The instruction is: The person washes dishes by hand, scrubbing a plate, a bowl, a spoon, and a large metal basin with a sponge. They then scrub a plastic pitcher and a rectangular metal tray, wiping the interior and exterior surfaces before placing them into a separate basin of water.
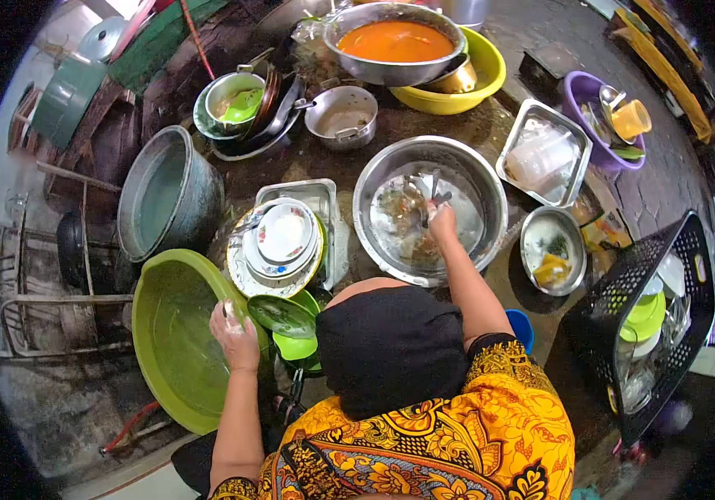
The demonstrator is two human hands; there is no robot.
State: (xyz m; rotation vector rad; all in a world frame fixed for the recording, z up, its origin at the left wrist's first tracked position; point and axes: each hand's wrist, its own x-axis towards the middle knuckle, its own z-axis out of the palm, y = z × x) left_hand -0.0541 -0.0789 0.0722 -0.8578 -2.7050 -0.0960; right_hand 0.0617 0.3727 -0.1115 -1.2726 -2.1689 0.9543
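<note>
Black cloth [391, 350] nearest; right hand [441, 223] pinches cutlery [435, 185] inside far steel basin [491, 179]; left hand [235, 335], grip unclear, at green tub [178, 333]'s right rim.

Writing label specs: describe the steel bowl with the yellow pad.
Start at the big round steel basin under the right hand. Right of it in view, below the rectangular steel tray, sits a small round steel bowl. Unlike either, it holds a yellow pad.
</note>
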